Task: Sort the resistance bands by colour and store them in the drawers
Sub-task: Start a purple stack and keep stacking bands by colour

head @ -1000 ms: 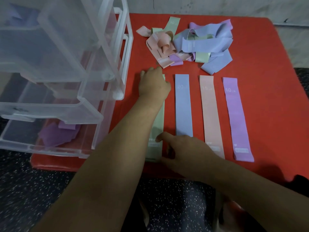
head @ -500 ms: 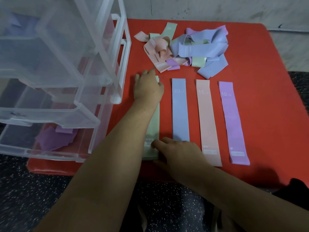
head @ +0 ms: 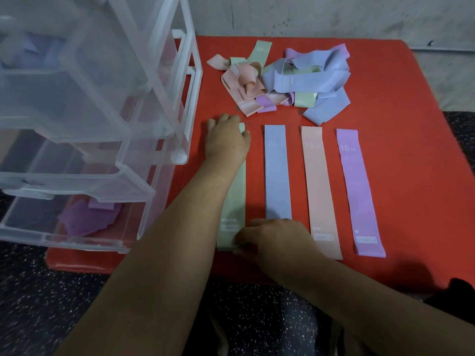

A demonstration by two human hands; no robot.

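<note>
Four resistance bands lie flat side by side on the red table (head: pixel 401 104): green (head: pixel 235 199), blue (head: pixel 277 176), pink (head: pixel 320 188) and purple (head: pixel 358 191). My left hand (head: pixel 226 141) rests on the far end of the green band, its fingertips hidden. My right hand (head: pixel 273 237) pinches the near end of that band between thumb and forefinger. A tangled pile of mixed bands (head: pixel 288 80) lies at the back of the table. The clear drawer unit (head: pixel 159 104) stands at the left with its drawers pulled out. Purple bands (head: pixel 87 219) lie in the bottom drawer.
The pulled-out drawers (head: pixel 77 183) overhang the table's left front corner. A pale wall (head: pixel 334 16) runs behind the table. Dark speckled floor (head: pixel 38 304) lies below the front edge. Bare red surface shows to the right of the purple band.
My right thumb and forefinger have drawn together on the near end of the green band. My left hand has stayed on the far end.
</note>
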